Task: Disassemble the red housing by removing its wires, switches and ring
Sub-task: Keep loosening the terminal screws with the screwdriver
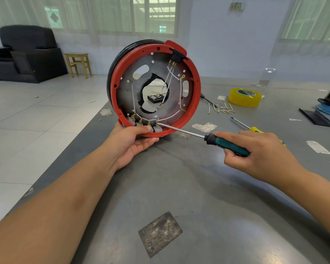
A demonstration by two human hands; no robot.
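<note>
The red housing [195, 86] stands on edge at the counter's [208, 197] far left, open side facing us. The left hand [131, 142] grips its bottom rim, thumb curled over the grey switches [157, 128]. The right hand [261, 151] is wrapped tight round a teal-handled screwdriver [227, 144], tip touching a brass terminal where the white wires [171, 116] meet the switches. Behind, loose wires [224, 109], a second screwdriver [242, 124] and a roll of yellow tape [244, 97] lie on the counter.
</note>
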